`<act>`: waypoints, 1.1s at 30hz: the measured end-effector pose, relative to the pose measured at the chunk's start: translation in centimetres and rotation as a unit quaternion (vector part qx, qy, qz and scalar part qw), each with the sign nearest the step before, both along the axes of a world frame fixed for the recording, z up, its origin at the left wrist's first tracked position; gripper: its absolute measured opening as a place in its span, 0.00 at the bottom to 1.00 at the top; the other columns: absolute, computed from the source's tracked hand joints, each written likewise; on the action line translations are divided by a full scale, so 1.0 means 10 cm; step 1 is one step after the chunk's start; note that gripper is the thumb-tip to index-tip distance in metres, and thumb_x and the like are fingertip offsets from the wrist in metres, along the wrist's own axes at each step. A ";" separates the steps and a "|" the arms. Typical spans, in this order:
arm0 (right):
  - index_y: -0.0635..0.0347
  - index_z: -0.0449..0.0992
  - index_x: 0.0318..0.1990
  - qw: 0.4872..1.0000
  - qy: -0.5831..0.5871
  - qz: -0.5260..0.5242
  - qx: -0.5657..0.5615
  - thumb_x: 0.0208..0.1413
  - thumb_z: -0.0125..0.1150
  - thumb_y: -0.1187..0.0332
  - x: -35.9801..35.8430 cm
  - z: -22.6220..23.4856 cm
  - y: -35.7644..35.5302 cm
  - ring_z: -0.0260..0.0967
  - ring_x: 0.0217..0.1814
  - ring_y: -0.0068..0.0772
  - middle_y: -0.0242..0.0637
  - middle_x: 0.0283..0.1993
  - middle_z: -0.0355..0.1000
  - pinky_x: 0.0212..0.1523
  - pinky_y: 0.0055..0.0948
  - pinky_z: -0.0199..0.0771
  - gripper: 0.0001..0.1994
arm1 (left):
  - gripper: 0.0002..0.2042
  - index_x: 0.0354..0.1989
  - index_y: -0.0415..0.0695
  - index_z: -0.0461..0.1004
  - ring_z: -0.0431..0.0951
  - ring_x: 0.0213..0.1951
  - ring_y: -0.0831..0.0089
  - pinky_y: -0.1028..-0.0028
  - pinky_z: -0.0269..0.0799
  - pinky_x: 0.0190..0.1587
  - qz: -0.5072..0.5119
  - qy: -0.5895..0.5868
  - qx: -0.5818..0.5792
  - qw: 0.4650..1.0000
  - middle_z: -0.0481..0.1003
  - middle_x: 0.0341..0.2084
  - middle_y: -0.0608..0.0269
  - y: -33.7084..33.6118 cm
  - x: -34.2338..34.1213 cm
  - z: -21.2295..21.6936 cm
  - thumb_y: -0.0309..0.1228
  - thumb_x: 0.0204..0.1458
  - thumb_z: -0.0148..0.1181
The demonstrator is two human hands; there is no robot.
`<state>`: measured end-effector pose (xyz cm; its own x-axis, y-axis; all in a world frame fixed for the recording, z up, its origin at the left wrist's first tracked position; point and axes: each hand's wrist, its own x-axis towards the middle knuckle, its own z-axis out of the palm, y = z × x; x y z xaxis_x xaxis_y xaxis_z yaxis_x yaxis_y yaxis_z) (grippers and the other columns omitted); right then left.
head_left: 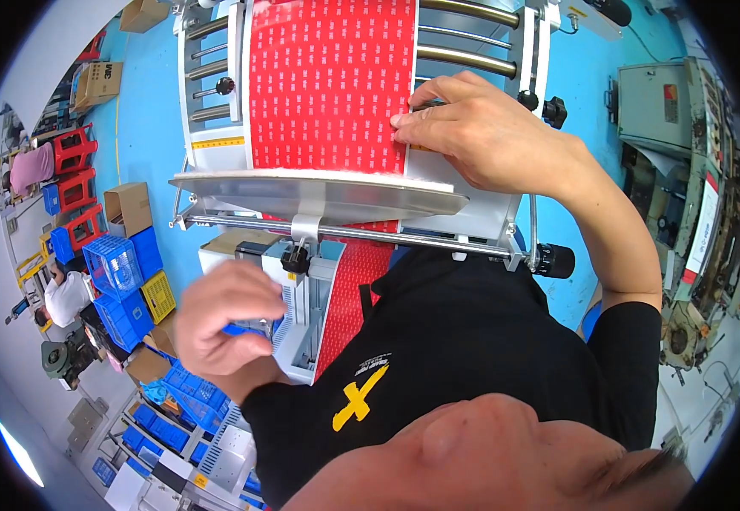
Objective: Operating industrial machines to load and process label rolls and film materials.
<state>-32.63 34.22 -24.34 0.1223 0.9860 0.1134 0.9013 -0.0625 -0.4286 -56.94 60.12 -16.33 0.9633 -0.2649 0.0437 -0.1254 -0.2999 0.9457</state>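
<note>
A wide red sheet (327, 85) with rows of small pale print runs down the middle of a roller machine (464, 38). At the sheet's right edge is my right hand (489, 132), its thumb and fingertips closed together on that edge. Below it, a long metal plate (336, 194) lies across the machine, with the sheet passing behind it. Lower down, more of the red material (353, 298) hangs beside the machine's frame. My left hand (229, 319) is raised at the lower left, slightly blurred, fingers bent and thumb apart, with nothing visible in it.
A metal rod (413, 240) with a black knob (555, 261) crosses the machine's front. Blue crates (119, 315), cardboard boxes (129, 209) and red stools (76, 192) stand left. Other people, one in a pink top (31, 170), are farther left. A grey cabinet (655, 106) stands right.
</note>
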 end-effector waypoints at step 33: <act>0.61 0.74 0.47 0.984 0.008 -0.177 0.019 0.54 0.62 0.74 0.09 0.23 -0.19 0.71 0.37 0.49 0.44 0.37 0.69 0.38 0.42 0.73 0.12 | 0.16 0.29 0.42 0.74 0.79 0.35 0.58 0.61 0.72 0.38 -0.121 0.018 0.475 0.871 0.78 0.26 0.56 -0.20 1.80 -0.52 0.41 0.43 0.72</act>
